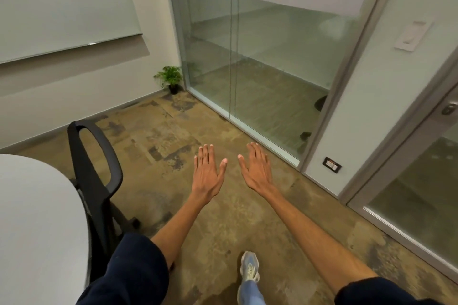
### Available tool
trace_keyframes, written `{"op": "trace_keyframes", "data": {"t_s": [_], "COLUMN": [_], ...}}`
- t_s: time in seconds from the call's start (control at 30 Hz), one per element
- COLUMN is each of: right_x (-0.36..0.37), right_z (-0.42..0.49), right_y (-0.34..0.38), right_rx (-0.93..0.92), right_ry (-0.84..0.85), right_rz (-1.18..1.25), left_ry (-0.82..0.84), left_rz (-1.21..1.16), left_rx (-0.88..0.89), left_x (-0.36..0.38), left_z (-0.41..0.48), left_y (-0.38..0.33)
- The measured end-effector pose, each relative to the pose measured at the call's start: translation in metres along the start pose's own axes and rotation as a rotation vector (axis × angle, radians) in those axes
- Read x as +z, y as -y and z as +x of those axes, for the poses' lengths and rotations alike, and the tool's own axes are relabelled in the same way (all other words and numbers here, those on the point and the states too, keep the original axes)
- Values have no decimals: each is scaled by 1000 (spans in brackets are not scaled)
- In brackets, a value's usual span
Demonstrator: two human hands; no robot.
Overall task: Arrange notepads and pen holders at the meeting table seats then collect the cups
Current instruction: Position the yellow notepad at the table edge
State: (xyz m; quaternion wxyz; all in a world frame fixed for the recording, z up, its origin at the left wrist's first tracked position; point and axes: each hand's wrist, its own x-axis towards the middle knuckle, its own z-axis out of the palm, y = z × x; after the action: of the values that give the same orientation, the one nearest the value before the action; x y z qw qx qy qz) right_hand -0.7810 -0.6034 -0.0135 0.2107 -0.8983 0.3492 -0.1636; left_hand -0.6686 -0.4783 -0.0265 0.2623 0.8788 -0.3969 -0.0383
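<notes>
While both arms reach forward over the carpet, the left hand (207,173) and right hand (255,167) hover side by side, palms down, fingers straight, holding nothing, likely a ready pose between steps. A white meeting table (32,225) curves in at the left, with a black office chair (95,168) tucked against it. No notepads, pen holders or cups are visible.

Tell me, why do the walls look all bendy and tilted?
In the head view, the wide lens tilts and bows straight lines like the door frame and whiteboard edge; the glass shows faint reflections; the left hand and right hand look sharp.
</notes>
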Motion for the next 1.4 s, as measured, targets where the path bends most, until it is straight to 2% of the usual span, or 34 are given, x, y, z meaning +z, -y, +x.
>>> {"op": "trace_keyframes", "data": {"t_s": [0.4, 0.83, 1.07, 1.2, 1.4], "right_x": [30, 117, 177, 211, 262], "right_z": [268, 447, 566, 624, 679], "right_y": [17, 83, 142, 188, 260], "right_rx": [-173, -332, -361, -390, -464], "right_ry": [80, 211, 274, 308, 366], "right_rz": [32, 70, 73, 80, 63], "left_ry": [-67, -137, -157, -203, -251], "left_rz": [49, 124, 94, 107, 96], "left_rx": [-225, -459, -571, -574, -664], "left_x": [-2, -26, -46, -73, -108], "left_z": [211, 353, 453, 509, 540], "left_y": [39, 146, 233, 280, 344]}}
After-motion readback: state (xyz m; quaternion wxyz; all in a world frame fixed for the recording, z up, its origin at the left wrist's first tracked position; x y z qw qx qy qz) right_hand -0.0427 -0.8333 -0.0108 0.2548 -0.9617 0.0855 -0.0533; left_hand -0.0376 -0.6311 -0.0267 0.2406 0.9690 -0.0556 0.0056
